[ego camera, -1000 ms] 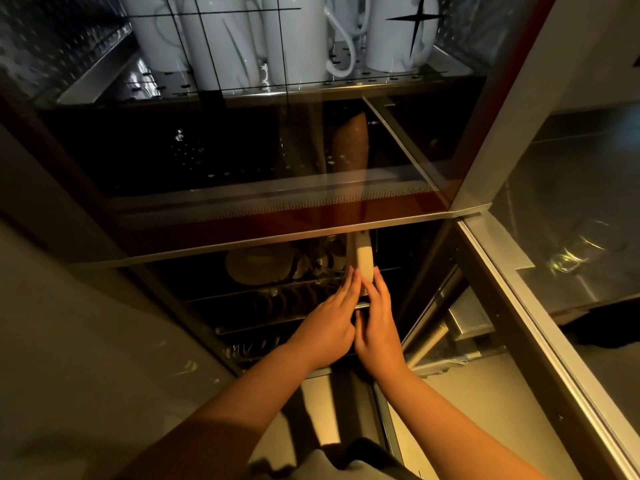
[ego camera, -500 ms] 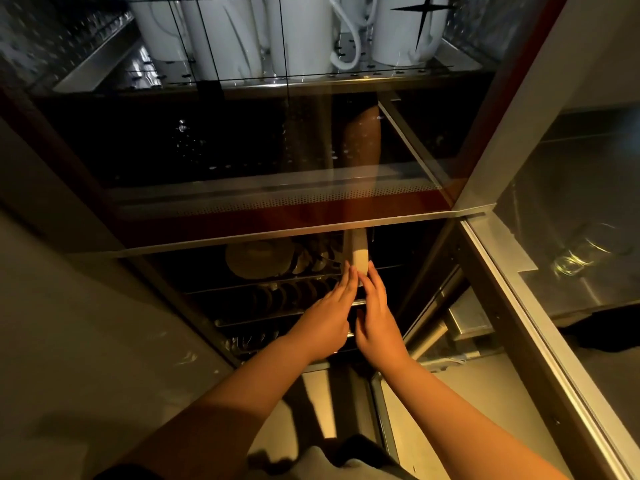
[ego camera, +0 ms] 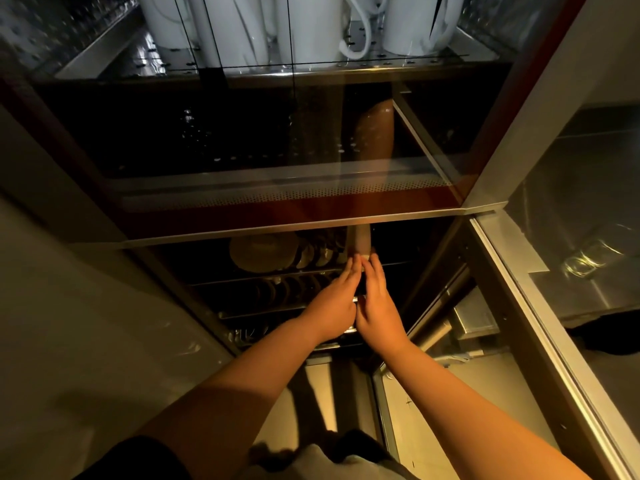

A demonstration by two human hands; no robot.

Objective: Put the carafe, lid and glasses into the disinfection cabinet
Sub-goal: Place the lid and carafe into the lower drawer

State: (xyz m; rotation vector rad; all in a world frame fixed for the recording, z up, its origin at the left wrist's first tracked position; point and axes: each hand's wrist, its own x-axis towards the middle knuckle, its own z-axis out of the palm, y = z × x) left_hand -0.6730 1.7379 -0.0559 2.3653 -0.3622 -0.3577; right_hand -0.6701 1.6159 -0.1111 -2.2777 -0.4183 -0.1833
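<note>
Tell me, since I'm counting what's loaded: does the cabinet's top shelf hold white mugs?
Yes, several white mugs stand side by side on the perforated metal top shelf of the cabinet.

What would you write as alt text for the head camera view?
Left hand and right hand together push a pale upright object into the lower rack of an open disinfection cabinet; white mugs stand on the shelf above.
</note>
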